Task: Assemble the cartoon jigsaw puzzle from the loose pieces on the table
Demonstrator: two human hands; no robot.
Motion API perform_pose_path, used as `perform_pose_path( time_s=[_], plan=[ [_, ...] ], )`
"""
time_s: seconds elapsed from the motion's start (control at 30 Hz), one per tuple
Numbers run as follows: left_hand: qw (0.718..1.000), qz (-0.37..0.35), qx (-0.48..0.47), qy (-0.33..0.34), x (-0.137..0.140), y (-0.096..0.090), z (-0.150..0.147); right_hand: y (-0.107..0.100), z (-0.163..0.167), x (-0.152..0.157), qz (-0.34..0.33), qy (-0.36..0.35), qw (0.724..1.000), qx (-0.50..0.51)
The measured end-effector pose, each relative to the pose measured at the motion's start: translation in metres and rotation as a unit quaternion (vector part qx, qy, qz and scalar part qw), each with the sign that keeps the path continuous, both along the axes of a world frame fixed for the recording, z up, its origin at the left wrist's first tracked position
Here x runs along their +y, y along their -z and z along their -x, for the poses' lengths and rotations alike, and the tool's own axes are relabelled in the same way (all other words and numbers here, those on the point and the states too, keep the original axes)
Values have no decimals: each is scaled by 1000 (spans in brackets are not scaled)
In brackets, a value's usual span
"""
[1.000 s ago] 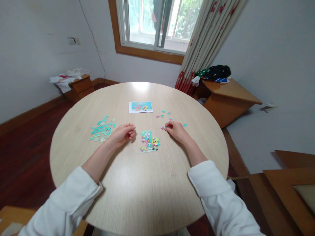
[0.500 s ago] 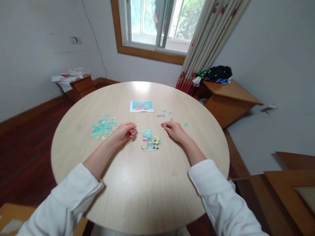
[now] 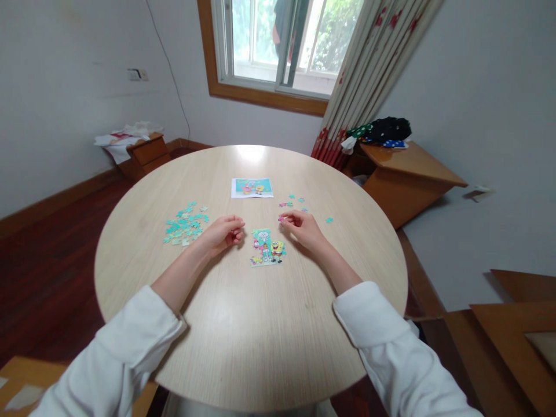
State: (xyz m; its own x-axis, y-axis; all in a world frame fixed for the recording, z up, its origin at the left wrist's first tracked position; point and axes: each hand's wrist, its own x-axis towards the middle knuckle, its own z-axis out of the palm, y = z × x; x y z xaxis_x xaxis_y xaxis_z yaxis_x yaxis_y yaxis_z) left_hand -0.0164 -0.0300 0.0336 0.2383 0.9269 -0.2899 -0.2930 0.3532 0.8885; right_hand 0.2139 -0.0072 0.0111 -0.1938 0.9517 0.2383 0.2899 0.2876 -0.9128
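Slightly leftward, the right hand (image 3: 304, 227) has moved toward the part-assembled jigsaw (image 3: 266, 251) on the table (image 3: 260, 336), pinching a pink puzzle piece (image 3: 281, 219). The left hand (image 3: 225, 231) curls loosely; whether it holds anything, I cannot tell. Fitting seems the step; next move probably needs careful alignment.

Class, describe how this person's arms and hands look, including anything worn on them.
The left sleeve and right sleeve are white, long and loose, creased, with broad cuffs ending partway along the forearms. The left hand and right hand are ungloved; no watch or bracelet shows.
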Motion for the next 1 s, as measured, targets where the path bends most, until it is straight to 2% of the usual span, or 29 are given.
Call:
perform_pose_path(
  time_s=[0.33,1.0],
  plan=[
    [999,-42,10,30,-3,0,-2,-3,19,-13,87,-65,987,119],
    [996,-62,29,55,-6,1,-2,-9,26,-24,106,-113,982,109]
  ],
)
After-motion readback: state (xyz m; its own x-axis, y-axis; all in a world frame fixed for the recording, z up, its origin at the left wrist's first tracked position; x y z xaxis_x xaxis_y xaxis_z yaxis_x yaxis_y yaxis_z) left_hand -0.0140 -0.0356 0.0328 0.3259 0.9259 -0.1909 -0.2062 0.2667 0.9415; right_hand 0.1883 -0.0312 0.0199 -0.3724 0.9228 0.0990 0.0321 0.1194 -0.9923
